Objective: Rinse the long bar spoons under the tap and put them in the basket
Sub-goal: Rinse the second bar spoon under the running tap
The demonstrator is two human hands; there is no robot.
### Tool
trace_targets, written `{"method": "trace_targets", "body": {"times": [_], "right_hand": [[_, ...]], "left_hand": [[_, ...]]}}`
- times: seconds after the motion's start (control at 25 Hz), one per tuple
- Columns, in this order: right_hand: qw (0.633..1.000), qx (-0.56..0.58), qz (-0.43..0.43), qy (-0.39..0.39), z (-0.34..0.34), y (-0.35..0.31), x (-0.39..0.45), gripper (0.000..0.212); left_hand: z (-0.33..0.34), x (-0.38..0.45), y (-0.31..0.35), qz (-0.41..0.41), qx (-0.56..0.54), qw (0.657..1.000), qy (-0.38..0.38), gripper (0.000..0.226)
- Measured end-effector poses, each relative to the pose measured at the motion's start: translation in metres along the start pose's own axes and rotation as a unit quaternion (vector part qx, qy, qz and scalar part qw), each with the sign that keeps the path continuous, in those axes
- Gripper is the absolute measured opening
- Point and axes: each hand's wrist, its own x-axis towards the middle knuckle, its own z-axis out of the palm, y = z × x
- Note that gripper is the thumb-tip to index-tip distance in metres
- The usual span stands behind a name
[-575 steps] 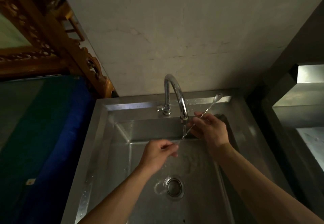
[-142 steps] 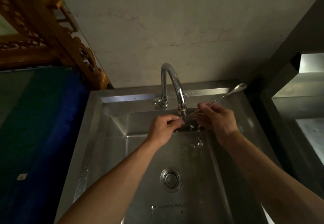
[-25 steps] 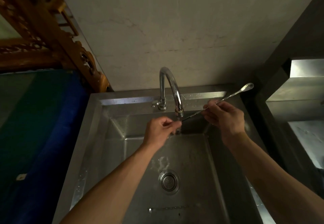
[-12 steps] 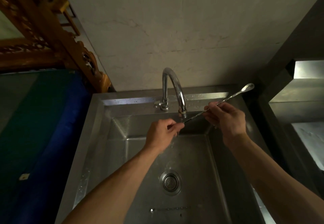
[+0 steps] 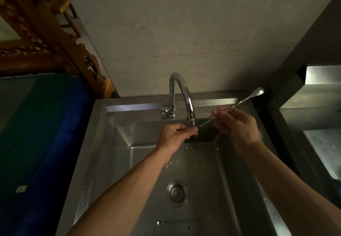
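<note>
Long bar spoon point(image 5: 232, 107) centre-right of frame, slanting from bowl at upper right down to the tap point(image 5: 181, 92) spout. Right hand point(image 5: 237, 126) pinches the stem mid-length, fingers curled round it. Left hand point(image 5: 174, 137) under the spout, fingertips pinched at the spoon's lower end, likely gripping it; contact blurred by water. Steel sink point(image 5: 118, 143) below, drain point(image 5: 177, 193) lower centre.
</note>
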Motion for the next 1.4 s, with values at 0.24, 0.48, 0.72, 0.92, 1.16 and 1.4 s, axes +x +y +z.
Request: {"method": "trace_targets", "body": {"times": [0.24,0.48,0.72,0.92,1.16,1.4], "right_hand": [[0.999,-0.011,0.025,-0.046,0.021,0.028,-0.004,0.012],[0.994,-0.066,0.039,-0.072,0.045,0.045,-0.007,0.017],[0.995,-0.077,0.063,-0.013,0.053,0.053,-0.015,0.02],[0.997,-0.063,0.046,-0.013,0.059,0.052,-0.02,0.019],[0.993,-0.071,0.044,-0.082,0.058,0.057,-0.028,0.008],[0.996,-0.079,0.033,-0.024,0.053,0.054,-0.022,0.014]], "left_hand": [[-0.005,-0.007,0.009,0.105,0.103,0.989,-0.02,0.012],[-0.026,-0.01,-0.002,0.133,0.151,0.98,-0.01,0.013],[-0.062,-0.034,-0.057,0.055,0.106,0.992,-0.037,0.02],[-0.078,-0.05,-0.091,0.019,0.126,0.991,-0.036,0.023],[-0.074,-0.058,-0.099,0.006,0.119,0.991,-0.058,0.014],[-0.059,-0.053,-0.089,0.015,0.116,0.99,-0.083,0.003]]}}
